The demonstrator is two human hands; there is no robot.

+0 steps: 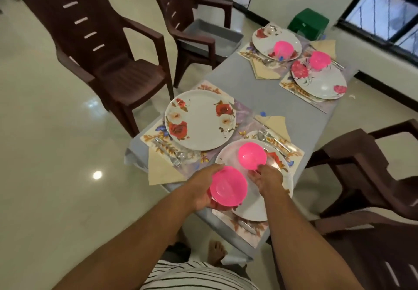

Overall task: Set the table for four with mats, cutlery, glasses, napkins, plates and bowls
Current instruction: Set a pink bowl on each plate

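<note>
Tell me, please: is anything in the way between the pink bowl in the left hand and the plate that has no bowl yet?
Nothing visible. The left hand holds the pink bowl just near the bare plate; only cutlery lies flat below.

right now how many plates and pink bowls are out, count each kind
plates: 4
pink bowls: 4
total: 8

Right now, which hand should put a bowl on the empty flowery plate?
Probably the left hand: it already holds the spare pink bowl, and the bare plate is on its side. The right hand touches the other bowl.
</note>
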